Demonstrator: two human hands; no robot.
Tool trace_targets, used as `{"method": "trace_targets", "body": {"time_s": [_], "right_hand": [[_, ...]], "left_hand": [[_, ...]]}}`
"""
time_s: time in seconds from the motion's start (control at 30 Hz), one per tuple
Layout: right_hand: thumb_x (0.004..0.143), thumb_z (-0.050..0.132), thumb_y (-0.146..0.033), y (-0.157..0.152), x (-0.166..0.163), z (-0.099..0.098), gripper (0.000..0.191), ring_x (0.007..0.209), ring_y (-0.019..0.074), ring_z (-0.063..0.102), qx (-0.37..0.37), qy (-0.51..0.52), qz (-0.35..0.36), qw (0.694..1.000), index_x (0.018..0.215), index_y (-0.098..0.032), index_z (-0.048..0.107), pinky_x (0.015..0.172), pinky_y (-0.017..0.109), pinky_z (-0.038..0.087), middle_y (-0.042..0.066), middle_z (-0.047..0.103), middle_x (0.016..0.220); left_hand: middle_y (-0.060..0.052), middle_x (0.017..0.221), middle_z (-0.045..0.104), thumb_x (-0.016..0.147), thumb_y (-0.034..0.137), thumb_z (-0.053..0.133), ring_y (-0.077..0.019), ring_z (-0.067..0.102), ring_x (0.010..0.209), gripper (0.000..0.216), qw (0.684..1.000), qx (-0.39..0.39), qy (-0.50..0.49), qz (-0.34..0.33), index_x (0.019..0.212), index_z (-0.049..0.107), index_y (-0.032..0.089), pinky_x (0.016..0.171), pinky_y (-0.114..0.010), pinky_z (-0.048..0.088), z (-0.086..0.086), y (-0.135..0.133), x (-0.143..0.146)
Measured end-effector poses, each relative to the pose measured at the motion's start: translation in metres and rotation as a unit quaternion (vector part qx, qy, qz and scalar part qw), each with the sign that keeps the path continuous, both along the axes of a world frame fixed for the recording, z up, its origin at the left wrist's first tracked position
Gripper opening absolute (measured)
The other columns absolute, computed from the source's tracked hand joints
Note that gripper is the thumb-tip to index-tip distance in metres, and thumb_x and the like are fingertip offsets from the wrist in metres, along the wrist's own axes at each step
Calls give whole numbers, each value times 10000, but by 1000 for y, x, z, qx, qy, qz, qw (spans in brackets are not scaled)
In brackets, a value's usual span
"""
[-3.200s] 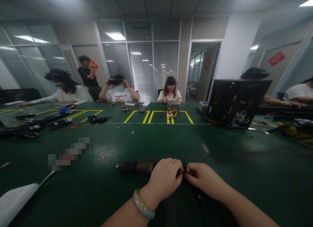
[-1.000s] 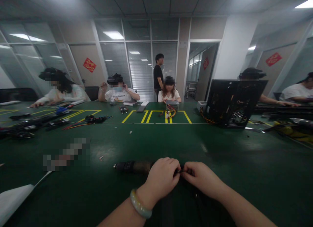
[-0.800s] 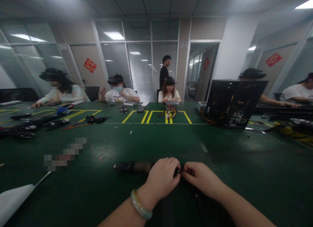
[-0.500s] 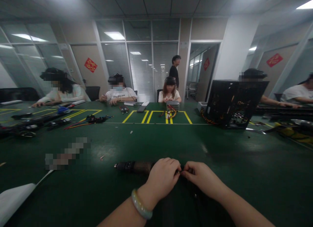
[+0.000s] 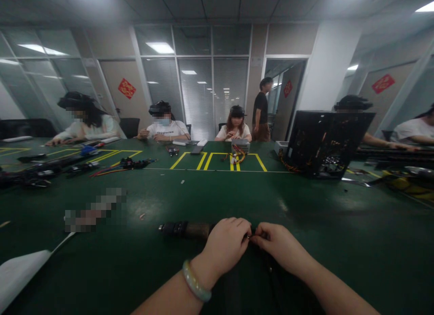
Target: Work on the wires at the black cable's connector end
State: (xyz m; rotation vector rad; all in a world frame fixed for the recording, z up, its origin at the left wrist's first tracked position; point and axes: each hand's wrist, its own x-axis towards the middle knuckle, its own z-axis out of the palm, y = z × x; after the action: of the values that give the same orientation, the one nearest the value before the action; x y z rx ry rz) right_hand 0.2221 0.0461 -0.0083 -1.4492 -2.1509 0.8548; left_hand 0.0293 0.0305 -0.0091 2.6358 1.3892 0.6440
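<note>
A dark power drill (image 5: pixel 195 230) lies on its side on the green table, its chuck pointing left. My left hand (image 5: pixel 228 242), with a pale bangle (image 5: pixel 195 281) at the wrist, is closed over the drill's rear part and covers it. My right hand (image 5: pixel 276 242) is closed in a pinch at the drill's back end, its fingertips almost meeting the left ones. Whatever small thing sits between the right fingertips is too small to name. A dark, cord-like shape (image 5: pixel 271 272) runs below my right hand, poorly lit.
Across the table (image 5: pixel 217 193) stands a black computer case (image 5: pixel 328 145). Cables (image 5: pixel 240 156) lie near a grey box at the centre back, and dark parts (image 5: pixel 37 172) lie at left. A white sheet (image 5: pixel 20 279) is at lower left. Several people sit opposite; one person (image 5: pixel 261 109) stands behind.
The standing person at the back has moved right, towards the doorway. My hands stay at the drill in nearly the same pose.
</note>
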Motion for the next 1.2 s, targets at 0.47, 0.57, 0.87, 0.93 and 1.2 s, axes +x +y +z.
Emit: {"method": "trace_targets", "body": {"time_s": [0.47,0.57,0.87,0.93,1.2], "right_hand": [[902,581,-329,-2,-6,-1,174,680,146,594,14,11,6,1000,807,-208,662,568,222,347,-23,675,746],[906,577,-327,-2,-6,-2,172,696,150,598,12,15,8,1000,817,-209,664,577,223,356,-21,680,762],[913,565,-333,-2,-4,2,160,734,164,634,-14,27,25,999,871,-229,678,607,231,395,-18,700,808],[906,570,-331,-3,-4,2,155,745,169,642,-16,24,20,999,876,-227,681,616,234,404,-12,706,817],[902,559,-333,1,-1,-5,168,734,177,646,-34,-11,6,999,920,-214,676,598,236,411,15,715,842]], "left_hand": [[8,898,621,849,153,599,-185,566,884,84,999,3,35,12,899,559,207,796,-329,413,10,-1,-3],[3,907,619,850,224,630,-189,568,890,93,999,2,38,19,912,563,206,793,-331,412,11,-2,-3],[15,901,630,871,237,619,-182,568,884,54,999,17,30,9,886,571,217,783,-323,405,8,-2,-3],[11,894,629,870,239,616,-184,568,881,48,999,16,32,13,882,575,217,781,-321,405,8,-2,-3],[-5,922,628,870,249,614,-193,576,897,88,1000,12,14,24,928,561,210,800,-330,422,5,-1,-3]]}}
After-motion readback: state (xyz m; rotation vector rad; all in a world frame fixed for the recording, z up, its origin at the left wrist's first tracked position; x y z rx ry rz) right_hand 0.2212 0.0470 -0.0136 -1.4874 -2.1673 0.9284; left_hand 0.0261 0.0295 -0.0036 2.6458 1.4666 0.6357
